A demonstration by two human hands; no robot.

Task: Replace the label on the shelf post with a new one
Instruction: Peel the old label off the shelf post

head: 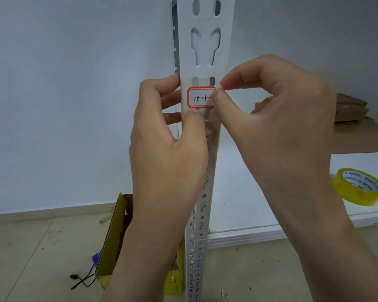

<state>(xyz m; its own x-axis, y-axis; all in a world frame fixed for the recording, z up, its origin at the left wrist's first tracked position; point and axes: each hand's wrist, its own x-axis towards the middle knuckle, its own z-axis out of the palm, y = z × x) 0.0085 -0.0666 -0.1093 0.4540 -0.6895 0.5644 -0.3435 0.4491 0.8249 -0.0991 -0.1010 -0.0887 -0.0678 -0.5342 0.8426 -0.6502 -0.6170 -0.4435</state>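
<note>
At the lower left of the frame a yellow box (111, 236) stands open on the floor. My left hand (162, 153) is in the middle, a bit to the left. Its fingers curl round the left edge of the white shelf post (205, 46), and its thumb presses the front of the post just under the label (200, 98). So this hand grips the post.

The post runs straight up and down the middle of the frame. The label is small and white with a red border. It is stuck on the front of the post under clear tape, a little above the middle. Its long side goes left to right, across the post.

My right hand (277, 118) comes in from the right. Its thumb and 1 finger pinch the label's right edge. It is blurry there, so I cannot tell how much has lifted.

The label lies just left of those fingertips, so I think the peel must go to the left. The right hand is nearer for that job. At the right edge a yellow tape roll (358, 186) lies on the shelf board (231, 192).
</note>
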